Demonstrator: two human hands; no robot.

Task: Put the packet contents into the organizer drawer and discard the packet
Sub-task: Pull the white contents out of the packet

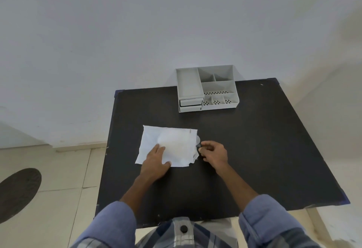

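A white, translucent packet [172, 144] lies flat on the black table [254, 149], with round pale contents showing through it. My left hand [155, 162] presses flat on the packet's near left part, fingers spread. My right hand [212, 152] is at the packet's torn right edge, its fingertips pinched on a small piece there; what the piece is I cannot make out. The grey organizer [207, 88] stands at the table's far edge against the wall, with two small drawers [190, 105] at its front left, both pushed in.
The organizer's top holds several open compartments, some with perforated floors. The wall rises right behind the table. Tiled floor lies to the left, with a dark round mat [18, 191] on it.
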